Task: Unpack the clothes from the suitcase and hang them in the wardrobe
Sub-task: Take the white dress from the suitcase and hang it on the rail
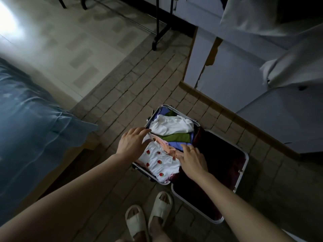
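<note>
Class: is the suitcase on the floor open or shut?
Open. The suitcase lies flat, both halves spread: clothes fill the left half, and the dark-lined right half looks empty.

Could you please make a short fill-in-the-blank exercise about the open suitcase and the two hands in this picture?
1. The suitcase lies ____ on the floor.
2. The white garment between the two hands is printed with red ____.
3. A ring shows on the ____ hand.
4. The left hand reaches over the half of the suitcase that is full of ____.

Missing words: open; strawberries; right; clothes
</note>
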